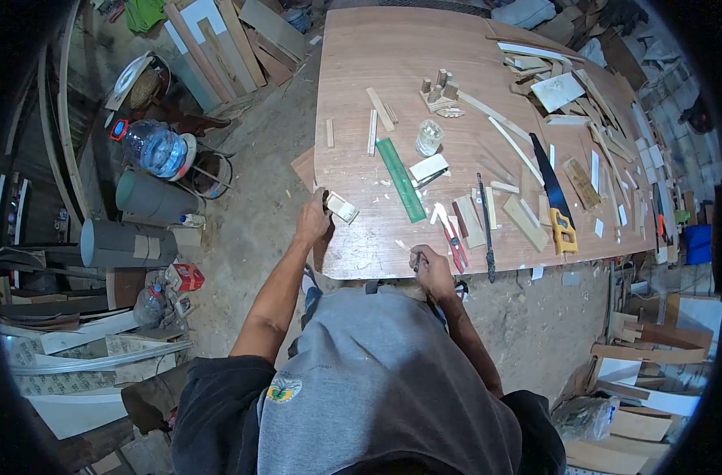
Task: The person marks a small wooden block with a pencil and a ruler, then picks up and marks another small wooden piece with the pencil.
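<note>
At the table's near left corner, my left hand is closed with its fingers at the left end of a small pale wooden toy car, which shows a wheel-like round on its side. My right hand is closed at the near edge, a short dark thing poking out of its fingers, too small to name. Just right of it lie red-handled pliers. Between and beyond the hands are a green ruler, a white block and a clear glass jar.
Wood strips and shavings lie about the tabletop. A handsaw with a yellow handle and a dark rod lie to the right, with piled offcuts beyond. On the left, a large water bottle rests on a stool.
</note>
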Available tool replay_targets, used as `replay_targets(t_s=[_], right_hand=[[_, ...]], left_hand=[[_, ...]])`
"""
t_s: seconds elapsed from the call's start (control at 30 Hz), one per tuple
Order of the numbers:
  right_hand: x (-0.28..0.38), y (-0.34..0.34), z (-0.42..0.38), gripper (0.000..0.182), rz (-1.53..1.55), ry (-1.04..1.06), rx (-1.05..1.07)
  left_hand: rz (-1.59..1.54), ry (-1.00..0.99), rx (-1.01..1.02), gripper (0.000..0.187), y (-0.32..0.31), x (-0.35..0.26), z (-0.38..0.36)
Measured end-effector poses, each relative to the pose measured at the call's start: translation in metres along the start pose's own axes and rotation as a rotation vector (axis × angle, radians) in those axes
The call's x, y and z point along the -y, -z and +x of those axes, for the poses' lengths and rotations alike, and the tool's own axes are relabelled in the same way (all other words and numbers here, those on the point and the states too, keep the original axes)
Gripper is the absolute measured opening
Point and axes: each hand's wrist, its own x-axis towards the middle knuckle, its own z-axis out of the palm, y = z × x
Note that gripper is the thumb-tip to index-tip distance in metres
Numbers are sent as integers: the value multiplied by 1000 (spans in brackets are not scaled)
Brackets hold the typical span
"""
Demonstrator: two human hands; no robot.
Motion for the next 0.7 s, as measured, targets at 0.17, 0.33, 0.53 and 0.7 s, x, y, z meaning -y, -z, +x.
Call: replay_targets(t_s=[0.17,0.33,0.53,0.7], right_hand=[[-13,0,-9,18,56,-49,-77],[-28,-1,-15,18,-5,-65,-126],[-7,-2,-3,30,-82,-76,-117],[-9,-11,4,32,1,-44,-160]], left_hand=[[95,-116,-75,62,0,5,0],[-56,228,-43,56,2,-12,-12],[-277,411,-259,46,-32,7,4],[-965,499,-206,46,-40,14,19]])
